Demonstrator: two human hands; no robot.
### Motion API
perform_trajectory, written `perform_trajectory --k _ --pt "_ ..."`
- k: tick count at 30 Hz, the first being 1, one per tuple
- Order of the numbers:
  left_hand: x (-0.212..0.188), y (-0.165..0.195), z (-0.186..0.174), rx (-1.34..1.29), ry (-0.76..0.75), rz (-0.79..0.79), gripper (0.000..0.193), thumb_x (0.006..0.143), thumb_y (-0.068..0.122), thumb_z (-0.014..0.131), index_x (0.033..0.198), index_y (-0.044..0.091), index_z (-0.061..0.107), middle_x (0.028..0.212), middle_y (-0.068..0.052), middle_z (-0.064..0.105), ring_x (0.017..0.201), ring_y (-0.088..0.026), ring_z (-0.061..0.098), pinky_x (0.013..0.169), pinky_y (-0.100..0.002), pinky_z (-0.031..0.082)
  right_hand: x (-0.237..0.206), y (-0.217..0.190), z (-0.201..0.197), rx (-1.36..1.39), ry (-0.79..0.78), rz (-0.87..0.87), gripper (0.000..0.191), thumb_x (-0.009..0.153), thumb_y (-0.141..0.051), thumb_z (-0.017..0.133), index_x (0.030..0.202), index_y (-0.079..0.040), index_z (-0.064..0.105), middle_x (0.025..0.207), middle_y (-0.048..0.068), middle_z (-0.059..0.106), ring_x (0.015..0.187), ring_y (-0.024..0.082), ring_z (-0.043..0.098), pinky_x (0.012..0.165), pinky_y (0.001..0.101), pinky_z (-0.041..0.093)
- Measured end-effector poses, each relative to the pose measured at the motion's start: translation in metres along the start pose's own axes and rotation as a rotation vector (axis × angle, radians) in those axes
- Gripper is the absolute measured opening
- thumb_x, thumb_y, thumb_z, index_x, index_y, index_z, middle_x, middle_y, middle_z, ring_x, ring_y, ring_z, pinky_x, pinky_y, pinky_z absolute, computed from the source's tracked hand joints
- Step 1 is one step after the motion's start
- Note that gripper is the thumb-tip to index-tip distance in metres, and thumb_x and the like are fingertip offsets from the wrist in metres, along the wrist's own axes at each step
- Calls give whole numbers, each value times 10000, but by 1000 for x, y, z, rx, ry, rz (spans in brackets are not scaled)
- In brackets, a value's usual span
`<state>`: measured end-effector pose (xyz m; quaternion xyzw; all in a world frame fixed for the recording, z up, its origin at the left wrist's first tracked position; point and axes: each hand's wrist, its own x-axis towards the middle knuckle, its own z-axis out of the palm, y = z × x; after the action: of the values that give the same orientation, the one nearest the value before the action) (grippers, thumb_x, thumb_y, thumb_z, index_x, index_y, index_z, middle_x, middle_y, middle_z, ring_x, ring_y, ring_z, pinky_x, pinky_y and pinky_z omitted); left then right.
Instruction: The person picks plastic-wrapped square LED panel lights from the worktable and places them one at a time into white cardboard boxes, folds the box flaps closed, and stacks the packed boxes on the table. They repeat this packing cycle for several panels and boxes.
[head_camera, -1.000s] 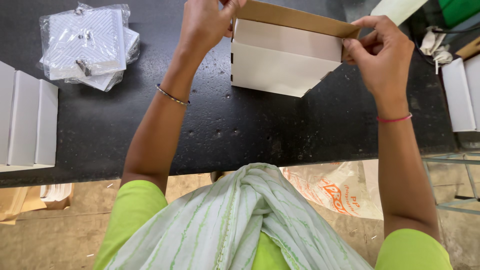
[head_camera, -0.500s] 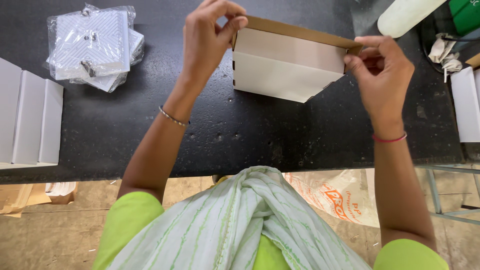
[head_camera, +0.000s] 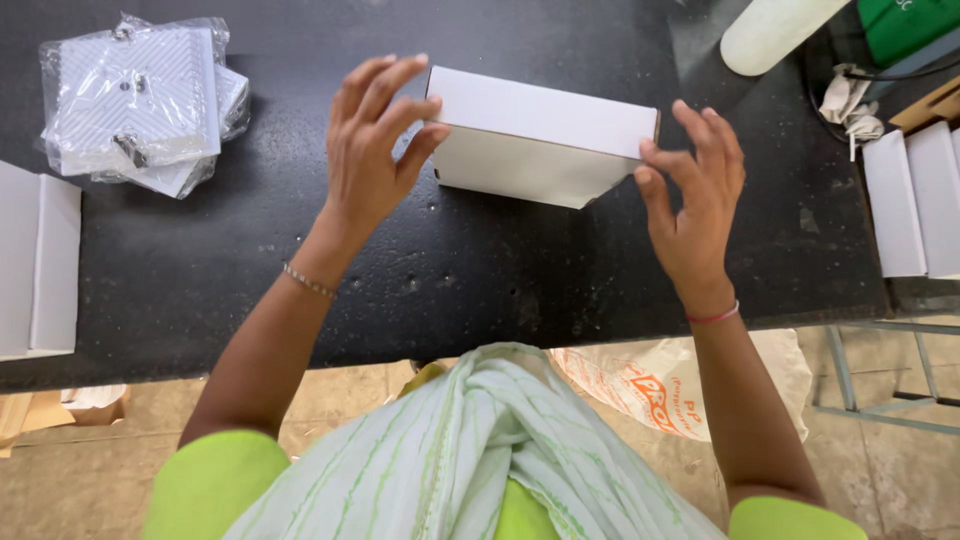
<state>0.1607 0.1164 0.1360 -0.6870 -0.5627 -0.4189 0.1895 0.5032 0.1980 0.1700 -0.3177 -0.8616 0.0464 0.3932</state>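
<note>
Plain white cardboard box, lid closed, slightly tilted on the black table, between both hands

Packing workshop — black workbench, stacked white boxes, bagged parts

Bench front edge lies open; bagged white parts block the far-left corner, white boxes the right edge.

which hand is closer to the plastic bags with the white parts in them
Left. The left hand is at the white box's left end, a short way right of the bagged white parts. The right hand is at the box's far end, farther away.
</note>
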Motion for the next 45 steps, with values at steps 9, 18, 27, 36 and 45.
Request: perform_trajectory --k 9,18,27,36,45 --pt "-5 3 -1 -475 -159 -63 516 1005 394 818 1230 101 458 1443 -127 590 1303 -289 609 986 -331 561 -47 50 9 1063 43 718 529 1162 -537 463 1244 -54 662 1282 127 565 1172 283 554 1058 483 480" --pt "-148 76 -44 -96 -232 -78 581 820 -12 746 1348 179 599 1342 -70 537 1367 -277 559 1142 -343 548 -130 19 83 1569 -343 1313 667 1052 -537 494 1507 -49 484 1353 94 648 1204 264 625 1010 430 504" --pt "-242 70 -136 38 296 -814 813 803 115 868 1481 66 421 1562 -179 330 1353 -363 483 1026 -402 521 -54 -65 159 1601 -482 966 639 968 -409 588 1481 -37 501 1349 106 635 1196 255 626 982 405 531" --pt "-302 46 -178 132 588 -1047 635 914 20 749 1474 58 453 1545 -145 383 1088 -203 640 880 -320 581 140 -314 226 2036 -820 301 575 1072 -435 641 1492 -71 492 1418 83 592 1303 221 611 1139 388 542" --pt "-332 31 -203 120 641 -1123 618 912 28 729 1464 64 454 1525 -146 377 1058 -205 646 856 -318 596 231 -469 314 1688 -1096 80 783 927 -506 686 1462 -3 414 1511 204 424 1389 362 568 1104 565 534"
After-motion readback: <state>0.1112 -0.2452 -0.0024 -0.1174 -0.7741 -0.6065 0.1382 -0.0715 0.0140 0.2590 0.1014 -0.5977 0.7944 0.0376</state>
